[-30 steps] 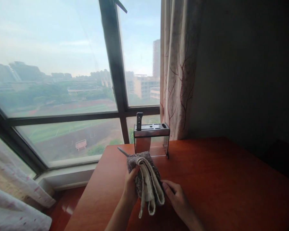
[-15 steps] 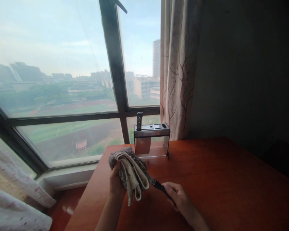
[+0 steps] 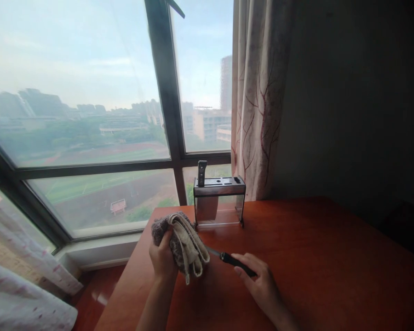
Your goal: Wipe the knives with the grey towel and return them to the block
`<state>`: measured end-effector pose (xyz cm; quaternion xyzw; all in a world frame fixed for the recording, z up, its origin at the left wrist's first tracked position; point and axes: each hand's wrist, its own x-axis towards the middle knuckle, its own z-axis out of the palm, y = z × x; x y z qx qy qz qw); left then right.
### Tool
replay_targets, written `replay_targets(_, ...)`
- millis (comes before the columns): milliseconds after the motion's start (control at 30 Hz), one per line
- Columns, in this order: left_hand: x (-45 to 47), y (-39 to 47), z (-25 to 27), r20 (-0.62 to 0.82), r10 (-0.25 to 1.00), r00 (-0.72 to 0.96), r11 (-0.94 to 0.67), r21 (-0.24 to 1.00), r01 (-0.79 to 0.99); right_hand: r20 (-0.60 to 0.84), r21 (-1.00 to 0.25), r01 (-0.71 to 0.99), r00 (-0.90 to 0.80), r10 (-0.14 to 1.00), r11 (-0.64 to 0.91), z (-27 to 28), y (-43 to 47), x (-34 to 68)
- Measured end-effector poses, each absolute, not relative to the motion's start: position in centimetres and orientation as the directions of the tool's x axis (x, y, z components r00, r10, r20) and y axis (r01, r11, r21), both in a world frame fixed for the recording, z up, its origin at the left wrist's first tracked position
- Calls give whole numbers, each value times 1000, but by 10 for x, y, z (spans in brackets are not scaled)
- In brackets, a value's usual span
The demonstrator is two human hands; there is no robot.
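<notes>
Knife (image 3: 227,258) was gripped by its handle (image 3: 240,265) in the right hand (image 3: 262,281) above the table (image 3: 317,257), blade (image 3: 213,251) partly hidden by cloth (image 3: 190,248) clasped in the left hand (image 3: 163,258); the knife holder (image 3: 220,189) was positioned farther back.

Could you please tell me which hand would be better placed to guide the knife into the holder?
Probably the right hand: it holds the knife by its black handle. The left hand is taken up with the folded cloth, which hides part of the blade.
</notes>
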<state>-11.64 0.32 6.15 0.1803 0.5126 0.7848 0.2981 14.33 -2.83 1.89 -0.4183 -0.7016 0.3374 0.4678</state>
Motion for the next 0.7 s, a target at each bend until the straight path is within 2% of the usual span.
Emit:
replay_targets(100, -121, 2, 61, 81, 666, -742, -294, 942, -162, 353, -905, 231, -65, 933, 358, 16, -28, 147)
replay_targets(200, -124, -1, 64, 144, 730, -668, -315, 938, -143, 227, -972, 76, 34, 973, 224, 14, -27, 151)
replay_targets(433, -131, -16, 87, 281, 902, -329, -338, 932, -130, 24, -981, -184, 214, 977, 64, 17, -21, 165)
replay_targets(567, -128, -19, 83, 229, 913, -337, -335, 892, -303, -76, -961, -273, 127, 989, -39, 15, -19, 163)
replay_targets(700, -118, -20, 74, 42, 909, -416, -272, 816, -511, -88, -970, -233, 48, 995, -75, 12, -21, 154)
